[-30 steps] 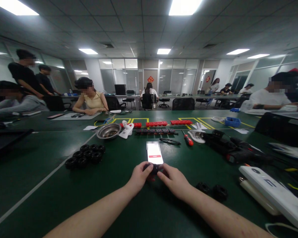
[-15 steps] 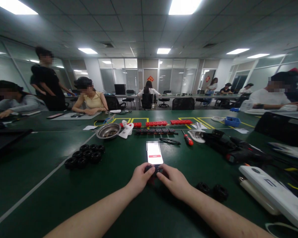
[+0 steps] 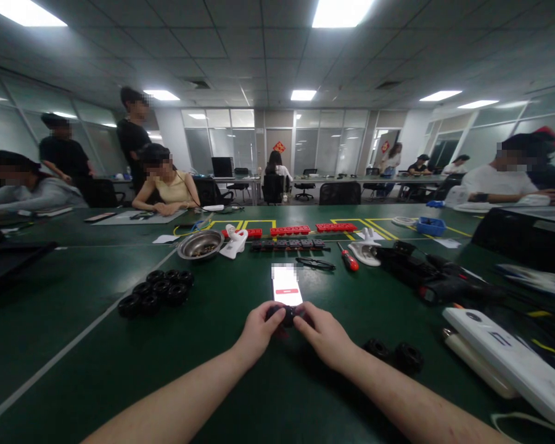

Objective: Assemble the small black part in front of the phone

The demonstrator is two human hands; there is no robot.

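the left hand (image 3: 259,330) and right hand (image 3: 326,333) pinch a small black rounded piece (image 3: 288,316) from either side, thumbs and fingers drawn narrow around it. it sits well short of the far edge of the green tabletop (image 3: 231,290), just before a slim bright-screened phone (image 3: 287,297); whether it touches the surface, i cannot tell.

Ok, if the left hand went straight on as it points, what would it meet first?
Beyond the dark piece in its grip, probably the right hand; the phone lies close too, but depth is unclear.
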